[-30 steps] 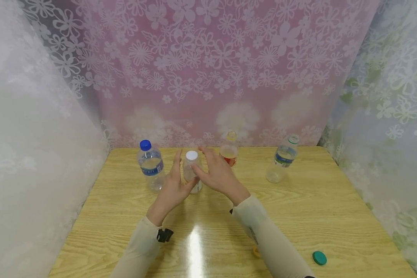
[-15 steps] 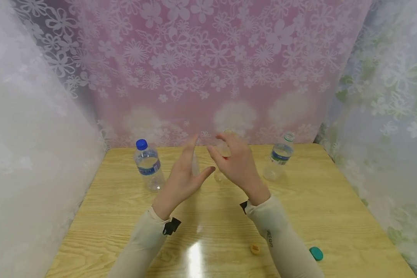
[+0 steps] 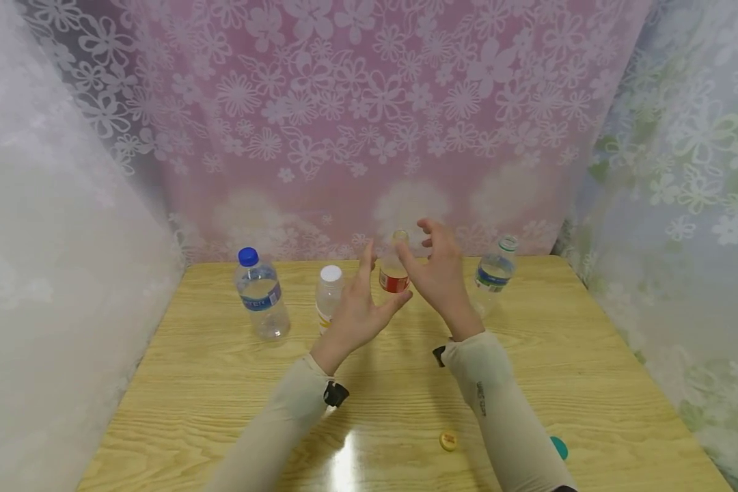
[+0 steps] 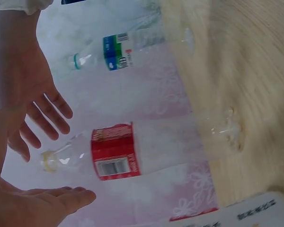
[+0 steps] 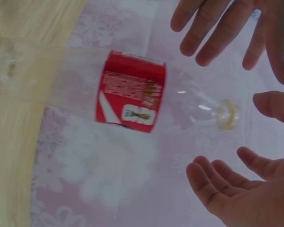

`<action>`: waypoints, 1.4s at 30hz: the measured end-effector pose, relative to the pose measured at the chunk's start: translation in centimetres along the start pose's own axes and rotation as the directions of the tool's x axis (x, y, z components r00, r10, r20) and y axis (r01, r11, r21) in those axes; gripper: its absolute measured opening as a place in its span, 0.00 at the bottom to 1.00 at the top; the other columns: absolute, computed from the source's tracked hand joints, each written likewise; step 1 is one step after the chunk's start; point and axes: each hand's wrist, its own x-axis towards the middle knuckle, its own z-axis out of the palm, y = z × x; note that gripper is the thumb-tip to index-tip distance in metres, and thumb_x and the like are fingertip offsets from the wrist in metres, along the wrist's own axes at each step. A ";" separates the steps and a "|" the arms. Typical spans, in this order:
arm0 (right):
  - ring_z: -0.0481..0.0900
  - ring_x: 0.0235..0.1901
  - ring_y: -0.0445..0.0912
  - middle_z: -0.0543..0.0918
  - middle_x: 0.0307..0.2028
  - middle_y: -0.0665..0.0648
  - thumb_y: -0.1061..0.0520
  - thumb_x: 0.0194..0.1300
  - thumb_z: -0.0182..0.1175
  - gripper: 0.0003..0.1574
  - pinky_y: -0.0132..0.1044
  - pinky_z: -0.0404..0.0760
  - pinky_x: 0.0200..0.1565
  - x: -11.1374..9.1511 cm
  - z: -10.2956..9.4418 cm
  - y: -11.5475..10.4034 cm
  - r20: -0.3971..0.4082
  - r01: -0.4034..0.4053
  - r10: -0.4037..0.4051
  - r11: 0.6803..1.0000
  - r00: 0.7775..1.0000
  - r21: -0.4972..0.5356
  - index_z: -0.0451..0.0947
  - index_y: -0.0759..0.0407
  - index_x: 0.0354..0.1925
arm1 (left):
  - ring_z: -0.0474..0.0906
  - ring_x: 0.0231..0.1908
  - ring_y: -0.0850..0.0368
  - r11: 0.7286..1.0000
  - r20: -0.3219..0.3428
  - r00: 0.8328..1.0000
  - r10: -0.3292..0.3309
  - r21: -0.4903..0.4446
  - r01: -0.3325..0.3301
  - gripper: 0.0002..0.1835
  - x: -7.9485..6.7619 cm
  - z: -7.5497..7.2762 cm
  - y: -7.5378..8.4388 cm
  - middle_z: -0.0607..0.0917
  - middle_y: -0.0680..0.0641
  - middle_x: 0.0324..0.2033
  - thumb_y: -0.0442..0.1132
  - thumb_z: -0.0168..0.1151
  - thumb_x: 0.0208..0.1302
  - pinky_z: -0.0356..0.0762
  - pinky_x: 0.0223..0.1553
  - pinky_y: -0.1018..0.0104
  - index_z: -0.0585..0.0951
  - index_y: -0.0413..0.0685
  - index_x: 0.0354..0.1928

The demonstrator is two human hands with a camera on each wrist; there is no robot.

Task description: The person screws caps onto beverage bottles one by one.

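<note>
A clear plastic bottle with a red label (image 3: pixel 393 281) stands upright at the back of the table, its yellow-ringed neck uncapped. My left hand (image 3: pixel 363 311) is at its left, fingers extended and thumb apart. On the other side, my right hand (image 3: pixel 439 277) is raised near the neck with fingers spread and slightly bent. Both wrist views show gaps between the hands and the red-labelled bottle (image 4: pixel 116 151). In the right wrist view, my right hand (image 5: pixel 241 189) is below the neck and my left hand (image 5: pixel 236 28) above it. Neither holds anything.
Left of the hands stand a white-capped bottle (image 3: pixel 329 294) and a blue-capped bottle (image 3: pixel 261 294). An uncapped bottle with a green neck ring (image 3: pixel 494 273) stands to the right. A yellow cap (image 3: pixel 447 441) and a teal cap (image 3: pixel 559 447) lie near the front.
Both hands have moved right, from around the white-capped bottle to either side of the red-labelled bottle. The white-capped bottle shows again beside my left hand. The bottles remain standing in place.
</note>
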 end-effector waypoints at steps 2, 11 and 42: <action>0.79 0.55 0.63 0.77 0.65 0.66 0.47 0.73 0.68 0.36 0.59 0.84 0.53 0.1 0.2 0.5 0.045 -0.065 0.065 0.998 0.997 -0.006 0.71 0.65 0.69 | 0.65 0.77 0.36 1.000 -0.014 1.000 -0.024 -0.006 0.024 0.60 0.2 0.6 -0.4 0.64 0.34 0.79 0.56 0.71 0.70 0.71 0.72 0.35 0.36 0.60 0.86; 0.74 0.65 0.64 0.71 0.72 0.63 0.38 0.75 0.63 0.43 0.64 0.81 0.62 -0.3 0.6 2.2 0.199 -0.238 0.238 0.971 0.951 -0.021 0.64 0.58 0.75 | 0.66 0.76 0.35 0.997 0.012 0.997 -0.071 0.007 0.071 0.59 0.2 2.4 -1.8 0.61 0.32 0.80 0.55 0.68 0.73 0.71 0.73 0.37 0.34 0.56 0.86; 0.77 0.64 0.67 0.74 0.69 0.71 0.39 0.79 0.58 0.46 0.66 0.82 0.60 -0.7 1.6 2.7 0.331 -0.223 0.227 0.974 0.916 -0.048 0.58 0.62 0.80 | 0.74 0.71 0.34 0.990 0.014 0.991 -0.137 0.023 0.136 0.53 0.3 4.0 -4.3 0.67 0.32 0.77 0.50 0.67 0.74 0.79 0.66 0.38 0.43 0.47 0.86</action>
